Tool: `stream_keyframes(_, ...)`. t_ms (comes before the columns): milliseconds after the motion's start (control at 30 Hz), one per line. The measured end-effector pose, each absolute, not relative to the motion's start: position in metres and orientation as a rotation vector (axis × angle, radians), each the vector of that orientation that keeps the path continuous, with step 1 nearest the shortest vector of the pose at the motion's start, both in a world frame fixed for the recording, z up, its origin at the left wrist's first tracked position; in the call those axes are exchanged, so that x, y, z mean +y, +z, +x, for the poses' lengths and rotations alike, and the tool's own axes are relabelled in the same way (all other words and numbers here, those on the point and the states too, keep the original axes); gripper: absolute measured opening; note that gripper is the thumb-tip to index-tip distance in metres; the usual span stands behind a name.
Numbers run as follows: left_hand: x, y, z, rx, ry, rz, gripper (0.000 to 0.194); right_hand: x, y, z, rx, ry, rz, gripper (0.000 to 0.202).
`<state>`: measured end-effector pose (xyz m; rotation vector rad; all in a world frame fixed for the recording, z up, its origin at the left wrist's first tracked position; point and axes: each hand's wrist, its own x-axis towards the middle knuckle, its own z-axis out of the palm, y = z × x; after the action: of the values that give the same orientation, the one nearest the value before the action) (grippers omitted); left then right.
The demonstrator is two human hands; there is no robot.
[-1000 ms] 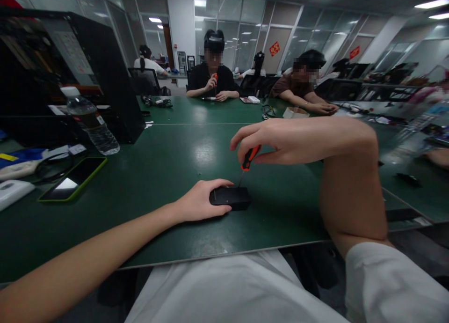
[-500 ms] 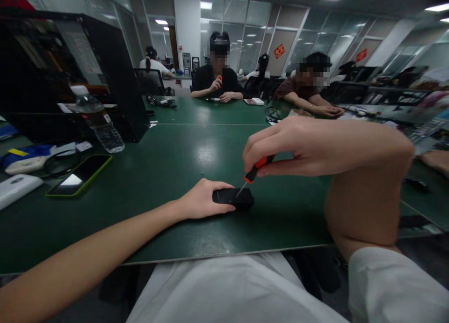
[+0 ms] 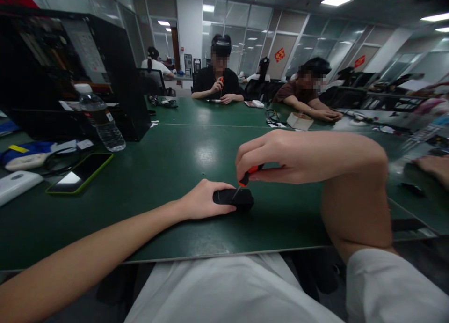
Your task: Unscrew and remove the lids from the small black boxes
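Note:
A small black box-shaped device (image 3: 243, 200) lies on the green table (image 3: 168, 154), close to the front edge. My left hand (image 3: 203, 200) is closed around its left end, thumb on the near side and fingers on the far side. My right hand (image 3: 270, 157) grips a screwdriver (image 3: 244, 177) with a red and black handle. The screwdriver slants down to the left, and its thin metal shaft reaches the top face of the device. Whether the tip sits in a screw is too small to tell. My fingers hide the upper part of the handle.
On the left are a phone with a green edge (image 3: 82, 173), a white device (image 3: 17, 186), a water bottle (image 3: 101, 121) and an open black computer case (image 3: 129, 89). A small carton (image 3: 299, 121) stands at the far right. Two people sit across the table; one holds a screwdriver.
My right hand has moved left and slightly down with the screwdriver, whose tip has shifted slightly left along the device. My left hand and the device have stayed in place.

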<state>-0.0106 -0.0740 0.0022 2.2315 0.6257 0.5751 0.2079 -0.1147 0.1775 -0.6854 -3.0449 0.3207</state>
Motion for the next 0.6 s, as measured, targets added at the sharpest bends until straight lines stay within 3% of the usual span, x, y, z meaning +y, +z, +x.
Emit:
stream_keyframes(200, -0.074, 0.0, -0.01, 0.583, 0.586, 2.254, 0.036, -0.116, 0.177, 0.204, -3.046, 0.365, -0.667, 0.019)
stream_keyframes(600, -0.084, 0.003, -0.007, 0.35, 0.985, 2.379, 0.021, -0.12, 0.174, 0.2, -2.997, 0.283, -0.621, 0.019)
